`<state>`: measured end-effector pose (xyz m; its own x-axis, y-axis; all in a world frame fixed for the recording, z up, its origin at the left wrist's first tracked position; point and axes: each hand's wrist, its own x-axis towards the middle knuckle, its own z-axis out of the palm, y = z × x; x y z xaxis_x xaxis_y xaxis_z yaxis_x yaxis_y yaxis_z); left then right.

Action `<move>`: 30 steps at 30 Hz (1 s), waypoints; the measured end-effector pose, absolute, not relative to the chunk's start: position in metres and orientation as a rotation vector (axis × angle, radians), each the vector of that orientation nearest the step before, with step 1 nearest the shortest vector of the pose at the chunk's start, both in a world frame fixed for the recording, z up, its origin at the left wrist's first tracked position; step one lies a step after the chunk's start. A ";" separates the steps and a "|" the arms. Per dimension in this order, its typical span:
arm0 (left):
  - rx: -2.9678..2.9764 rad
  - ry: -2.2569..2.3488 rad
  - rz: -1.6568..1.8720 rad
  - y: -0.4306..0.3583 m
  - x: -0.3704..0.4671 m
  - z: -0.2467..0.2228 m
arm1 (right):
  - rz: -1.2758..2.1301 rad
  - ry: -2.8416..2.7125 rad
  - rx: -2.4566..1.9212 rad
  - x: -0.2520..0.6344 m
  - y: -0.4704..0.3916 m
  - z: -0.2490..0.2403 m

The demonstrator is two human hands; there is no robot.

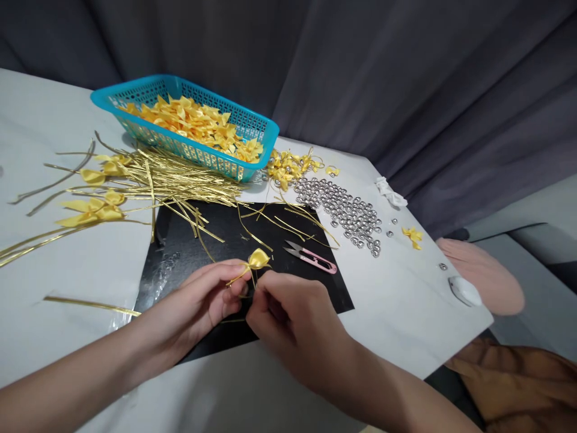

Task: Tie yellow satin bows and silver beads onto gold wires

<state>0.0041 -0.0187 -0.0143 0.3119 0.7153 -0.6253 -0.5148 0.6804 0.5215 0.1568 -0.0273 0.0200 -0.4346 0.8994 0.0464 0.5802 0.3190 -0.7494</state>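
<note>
Above the black mat (180, 240), a yellow ribbon bow (259, 259) is pinched between the thumb and fingers of my left hand (211, 300). My right hand (293, 319) is closed just right of it, its fingertips pinching a thin gold tie that runs down from the bow. The two hands nearly touch. Pink-handled snips (315, 260) lie on the mat beyond my right hand, blades apart. Loose gold ties (288, 222) are scattered over the mat's far part.
A blue basket (265, 144) of yellow bows stands at the back, with a heap of gold ties (180, 177) before it. Silver beads (347, 210) spread to the right. A white mouse (464, 291) sits near the table's right edge.
</note>
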 end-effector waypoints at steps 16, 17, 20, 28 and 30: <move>0.353 1.009 0.814 -0.021 0.002 -0.018 | 1.257 -1.561 -0.930 0.158 -0.026 0.024; 0.354 1.003 0.826 -0.021 0.002 -0.018 | 1.314 -1.547 -0.919 0.158 -0.024 0.024; 0.347 0.999 0.833 -0.021 0.002 -0.017 | 1.438 -1.583 -0.901 0.159 -0.022 0.023; 0.365 1.010 0.782 -0.020 0.001 -0.018 | 1.482 -1.587 -1.208 0.160 -0.021 0.022; 0.371 1.015 0.781 -0.021 0.001 -0.018 | 1.401 -1.604 -1.235 0.159 -0.023 0.022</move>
